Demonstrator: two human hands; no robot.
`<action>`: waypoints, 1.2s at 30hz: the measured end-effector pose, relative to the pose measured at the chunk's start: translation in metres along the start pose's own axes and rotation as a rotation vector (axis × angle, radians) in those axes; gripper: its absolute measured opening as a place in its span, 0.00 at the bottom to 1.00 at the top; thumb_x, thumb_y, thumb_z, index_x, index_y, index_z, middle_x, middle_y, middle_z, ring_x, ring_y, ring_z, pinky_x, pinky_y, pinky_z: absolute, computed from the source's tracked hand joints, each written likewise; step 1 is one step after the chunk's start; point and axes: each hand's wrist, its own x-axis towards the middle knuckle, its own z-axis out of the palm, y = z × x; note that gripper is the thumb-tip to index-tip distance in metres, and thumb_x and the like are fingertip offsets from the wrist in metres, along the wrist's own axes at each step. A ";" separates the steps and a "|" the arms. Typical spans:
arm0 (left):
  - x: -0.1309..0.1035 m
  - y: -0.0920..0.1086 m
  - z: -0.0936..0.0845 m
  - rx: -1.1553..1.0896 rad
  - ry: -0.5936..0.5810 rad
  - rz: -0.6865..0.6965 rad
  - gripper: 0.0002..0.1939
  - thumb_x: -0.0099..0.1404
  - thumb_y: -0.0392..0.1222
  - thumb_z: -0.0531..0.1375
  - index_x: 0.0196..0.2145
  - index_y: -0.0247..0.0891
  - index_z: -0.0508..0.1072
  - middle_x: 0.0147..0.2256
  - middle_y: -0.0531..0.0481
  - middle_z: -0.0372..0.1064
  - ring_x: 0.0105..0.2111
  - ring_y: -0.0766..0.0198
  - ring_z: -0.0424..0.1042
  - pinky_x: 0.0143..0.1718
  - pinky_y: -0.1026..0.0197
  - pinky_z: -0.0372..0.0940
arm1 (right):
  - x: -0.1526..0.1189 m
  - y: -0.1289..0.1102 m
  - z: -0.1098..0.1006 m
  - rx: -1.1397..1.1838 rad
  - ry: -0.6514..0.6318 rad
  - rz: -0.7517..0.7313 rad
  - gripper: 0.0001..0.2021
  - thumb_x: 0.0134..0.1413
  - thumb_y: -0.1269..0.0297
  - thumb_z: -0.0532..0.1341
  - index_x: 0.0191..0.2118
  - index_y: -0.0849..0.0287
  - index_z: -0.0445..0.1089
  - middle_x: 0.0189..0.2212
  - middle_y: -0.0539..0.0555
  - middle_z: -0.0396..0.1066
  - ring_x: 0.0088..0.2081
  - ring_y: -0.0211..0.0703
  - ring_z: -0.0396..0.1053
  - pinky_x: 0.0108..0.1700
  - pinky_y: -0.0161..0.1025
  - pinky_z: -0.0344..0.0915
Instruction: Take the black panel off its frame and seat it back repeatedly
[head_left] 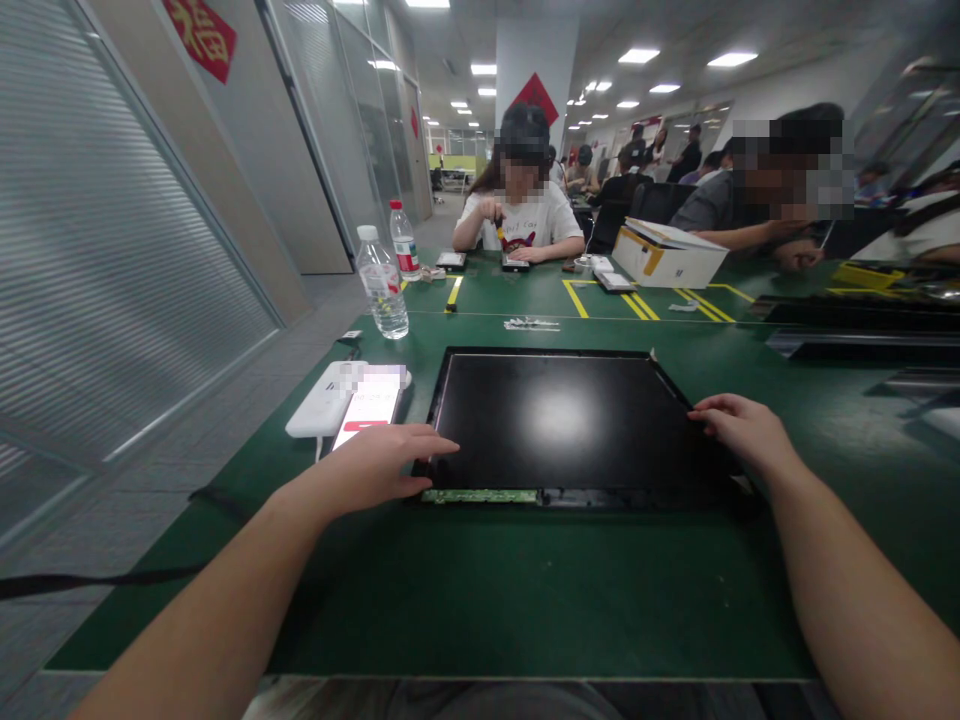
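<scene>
A black flat display panel (pixel 487 420) lies face up on the green table, with a dark frame around it. Along its near edge runs a green circuit board strip (pixel 480 496). My left hand (pixel 382 462) rests at the panel's near left corner, its fingers stretched out and apart over the side edge. On the opposite side, my right hand (pixel 739 425) has thumb and fingers closed at the right edge of the panel. Part of that edge is hidden behind the hand.
Left of the panel lie a lit phone (pixel 375 400) and a white power bank (pixel 322 405). Two water bottles (pixel 384 290) stand behind them. Farther back are a white box (pixel 667 255) and a seated person (pixel 521 215). Dark strips (pixel 862 345) lie at right.
</scene>
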 end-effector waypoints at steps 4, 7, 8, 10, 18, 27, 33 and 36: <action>0.000 -0.002 0.001 -0.030 -0.017 -0.002 0.27 0.66 0.35 0.65 0.61 0.47 0.74 0.54 0.47 0.77 0.48 0.54 0.79 0.48 0.56 0.70 | 0.002 0.004 0.001 0.012 -0.007 -0.006 0.07 0.44 0.61 0.63 0.31 0.54 0.77 0.25 0.53 0.77 0.29 0.46 0.72 0.38 0.45 0.68; 0.001 -0.003 0.002 -0.069 -0.025 0.003 0.25 0.66 0.35 0.64 0.60 0.46 0.75 0.52 0.47 0.78 0.47 0.55 0.79 0.48 0.56 0.70 | 0.002 0.002 0.000 0.003 -0.015 0.014 0.08 0.45 0.62 0.62 0.32 0.55 0.77 0.27 0.53 0.77 0.29 0.46 0.73 0.40 0.45 0.68; 0.001 -0.003 0.002 -0.083 -0.025 0.007 0.25 0.66 0.35 0.64 0.60 0.46 0.75 0.52 0.47 0.78 0.47 0.55 0.79 0.48 0.56 0.70 | 0.001 0.001 0.000 -0.001 -0.016 0.021 0.07 0.45 0.62 0.62 0.32 0.55 0.77 0.26 0.53 0.77 0.29 0.45 0.73 0.40 0.44 0.68; 0.001 -0.004 0.002 -0.105 -0.019 0.013 0.24 0.66 0.35 0.64 0.59 0.45 0.76 0.51 0.46 0.78 0.47 0.55 0.79 0.48 0.57 0.71 | 0.000 -0.001 0.000 -0.007 -0.017 0.034 0.07 0.45 0.63 0.63 0.32 0.55 0.77 0.25 0.53 0.76 0.30 0.45 0.73 0.40 0.44 0.68; 0.001 -0.002 0.001 -0.132 -0.026 0.032 0.24 0.64 0.31 0.63 0.57 0.43 0.77 0.48 0.47 0.79 0.41 0.58 0.80 0.42 0.60 0.71 | 0.004 0.004 0.002 0.016 -0.014 0.013 0.08 0.44 0.62 0.63 0.32 0.55 0.77 0.26 0.53 0.77 0.29 0.45 0.72 0.38 0.43 0.68; 0.001 0.001 -0.002 -0.129 -0.044 0.021 0.24 0.64 0.30 0.62 0.57 0.41 0.77 0.48 0.46 0.78 0.42 0.58 0.80 0.43 0.59 0.71 | 0.008 0.010 0.002 0.018 -0.021 0.002 0.08 0.45 0.62 0.62 0.32 0.54 0.77 0.29 0.54 0.79 0.29 0.45 0.73 0.39 0.45 0.68; 0.001 0.002 -0.002 -0.120 -0.042 0.016 0.25 0.63 0.29 0.63 0.56 0.40 0.78 0.47 0.46 0.79 0.41 0.58 0.80 0.42 0.60 0.71 | 0.005 0.005 0.001 0.011 -0.015 0.001 0.08 0.44 0.63 0.62 0.32 0.54 0.77 0.30 0.55 0.80 0.29 0.45 0.73 0.39 0.45 0.68; 0.002 0.002 -0.002 -0.117 -0.035 0.022 0.25 0.62 0.29 0.62 0.56 0.41 0.78 0.46 0.46 0.79 0.40 0.58 0.80 0.41 0.61 0.71 | 0.002 0.001 0.000 0.019 -0.020 0.020 0.08 0.44 0.64 0.62 0.32 0.54 0.77 0.31 0.55 0.80 0.30 0.45 0.73 0.38 0.44 0.68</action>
